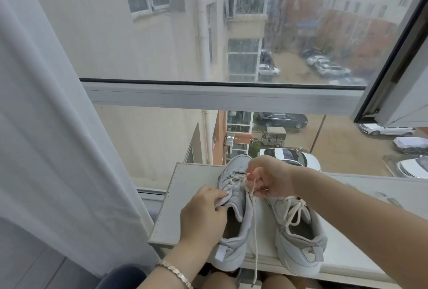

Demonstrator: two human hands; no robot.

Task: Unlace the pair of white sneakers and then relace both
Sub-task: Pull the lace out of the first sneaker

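On the pale board (pixel 192 180) that butts against the foot of the window, two white sneakers sit side by side, toes toward the glass and heels at the board's near edge. The left sneaker (pixel 232 246) lies toward the board's left side. The left hand (pixel 203 212) pinches its tongue between thumb and curled fingers, just above the open collar. The right hand (pixel 268 176) is over the far half of the board, its fingers closed on the lace (pixel 255 237) near the left sneaker's upper eyelets. One loose strand of that lace runs back along the gap between the shoes and hangs over the board's near edge. How many eyelets it still passes through is hard to make out behind the fingers.

The right sneaker (pixel 301 244) rests just beside the first, toward the board's right, and its own lace appears threaded and looped across the tongue. A metal bracelet (pixel 174 270) circles the left wrist, nearer than the board.

Left of the board a white curtain (pixel 58 126) hangs in long folds. Beyond the board rises a grey window rail (pixel 208 95), with rain-streaked glass above it. Through the glass show pale buildings and a parked white car (pixel 298 158).
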